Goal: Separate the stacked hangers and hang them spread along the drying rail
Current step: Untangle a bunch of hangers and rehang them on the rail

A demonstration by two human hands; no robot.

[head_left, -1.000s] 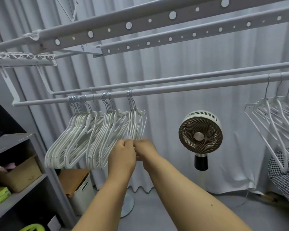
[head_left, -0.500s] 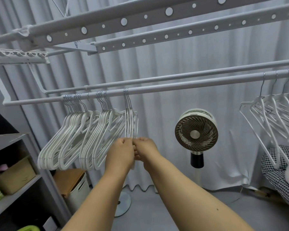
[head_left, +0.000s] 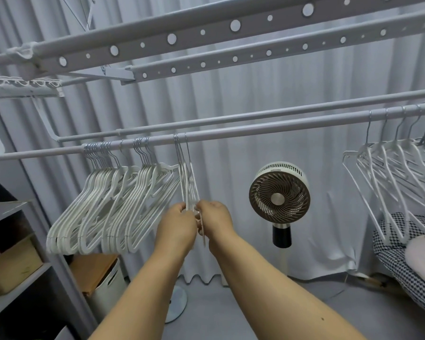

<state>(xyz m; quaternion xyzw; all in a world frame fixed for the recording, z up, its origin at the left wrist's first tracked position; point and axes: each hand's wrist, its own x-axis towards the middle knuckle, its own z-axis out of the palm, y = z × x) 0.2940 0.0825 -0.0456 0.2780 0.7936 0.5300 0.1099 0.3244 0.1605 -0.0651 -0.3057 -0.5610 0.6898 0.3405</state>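
Both hands meet at the bottom of a small clump of hangers [head_left: 185,182] hung mid-left on the drying rail [head_left: 268,130]. Left hand [head_left: 176,227] & right hand [head_left: 215,222] each have fingers curled onto the clump's lower wires, pinching as if to peel one off.

Progress, my read: partly done. At far right approx 5–6 spread hangers [head_left: 388,173] sit spaced along the rail. Still left: the packed stack [head_left: 108,207] at left, hooks jammed together in 2–3 bunches, maybe 15+ hangers, can't count exactly. Clump in hand looks like 3–4 hooks. So most of the separating remains.

Counts: 2 hands, 1 fan [head_left: 279,192].
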